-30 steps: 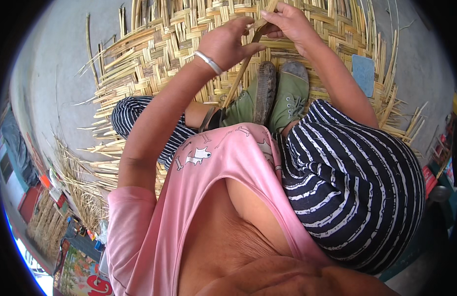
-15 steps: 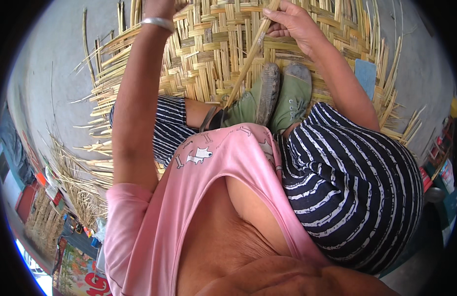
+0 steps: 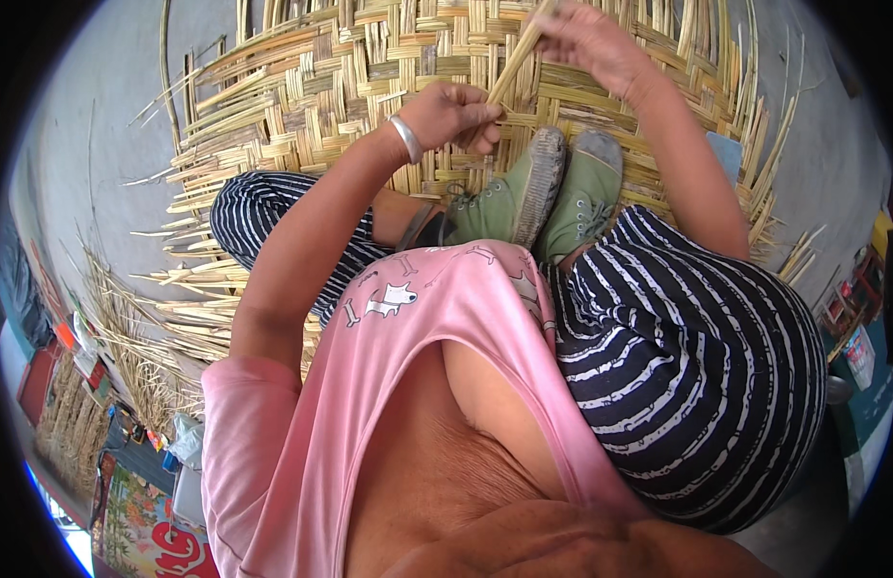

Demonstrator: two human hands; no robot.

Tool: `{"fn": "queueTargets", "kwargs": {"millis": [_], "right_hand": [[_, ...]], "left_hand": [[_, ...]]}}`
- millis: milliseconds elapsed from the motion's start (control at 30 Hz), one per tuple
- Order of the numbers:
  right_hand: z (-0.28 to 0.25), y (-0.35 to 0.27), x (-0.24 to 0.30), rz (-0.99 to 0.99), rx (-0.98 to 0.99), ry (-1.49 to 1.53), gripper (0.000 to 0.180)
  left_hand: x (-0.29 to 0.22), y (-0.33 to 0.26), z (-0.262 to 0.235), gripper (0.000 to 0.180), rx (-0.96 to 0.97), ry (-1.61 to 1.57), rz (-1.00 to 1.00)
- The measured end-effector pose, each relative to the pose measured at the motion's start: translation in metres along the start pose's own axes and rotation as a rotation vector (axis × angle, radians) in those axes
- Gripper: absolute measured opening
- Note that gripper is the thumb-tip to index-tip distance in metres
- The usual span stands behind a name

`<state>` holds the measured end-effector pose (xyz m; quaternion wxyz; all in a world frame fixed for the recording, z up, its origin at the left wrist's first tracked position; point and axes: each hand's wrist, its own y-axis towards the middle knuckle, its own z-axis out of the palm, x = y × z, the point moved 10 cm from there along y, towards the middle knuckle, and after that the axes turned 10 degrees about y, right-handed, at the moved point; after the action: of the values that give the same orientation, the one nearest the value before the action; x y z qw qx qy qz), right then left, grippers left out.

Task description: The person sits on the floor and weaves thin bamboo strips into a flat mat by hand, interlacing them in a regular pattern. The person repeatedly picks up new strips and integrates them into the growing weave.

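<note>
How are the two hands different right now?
The left hand has a silver bangle on its wrist; the right hand shows none. The left hand sits lower, close above the green shoes, while the right hand is raised higher, near the picture's top. The left hand is curled into a fist; the right hand's fingers look looser. Both grip the same bamboo strip over the woven mat.

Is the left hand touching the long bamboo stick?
Touching. The head view shows the left hand closed around the lower end of the bamboo strip, while the right hand pinches its upper end.
</note>
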<state>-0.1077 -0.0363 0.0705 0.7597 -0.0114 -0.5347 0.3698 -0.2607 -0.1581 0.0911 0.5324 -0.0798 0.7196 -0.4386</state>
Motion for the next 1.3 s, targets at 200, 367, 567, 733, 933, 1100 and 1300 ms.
{"fn": "queueTargets", "kwargs": {"millis": [200, 367, 567, 733, 933, 1100, 1300], "right_hand": [[0.025, -0.021, -0.029, 0.152, 0.022, -0.028, 0.022], [0.001, -0.006, 0.001, 0.022, 0.001, 0.014, 0.025], [-0.008, 0.01, 0.092, -0.113, -0.262, 0.016, 0.018], [-0.052, 0.037, 0.083, -0.156, -0.282, -0.044, 0.012], [-0.059, 0.023, 0.091, -0.101, -0.327, 0.066, 0.014], [-0.058, 0.001, 0.107, -0.172, -0.387, 0.064, 0.015], [-0.069, 0.006, 0.091, -0.217, -0.371, 0.119, 0.015]], "left_hand": [[-0.015, 0.032, -0.001, 0.023, -0.084, -0.011, -0.025], [-0.036, 0.045, -0.013, 0.026, -0.24, 0.049, 0.082], [-0.022, 0.049, -0.041, 0.029, -0.352, -0.098, 0.099], [-0.022, 0.053, -0.04, 0.025, -0.329, -0.106, 0.088], [-0.04, 0.04, -0.03, 0.023, -0.358, -0.1, 0.093], [-0.053, 0.04, -0.028, 0.022, -0.38, -0.045, 0.156], [-0.047, 0.043, -0.026, 0.029, -0.36, -0.043, 0.146]]}}
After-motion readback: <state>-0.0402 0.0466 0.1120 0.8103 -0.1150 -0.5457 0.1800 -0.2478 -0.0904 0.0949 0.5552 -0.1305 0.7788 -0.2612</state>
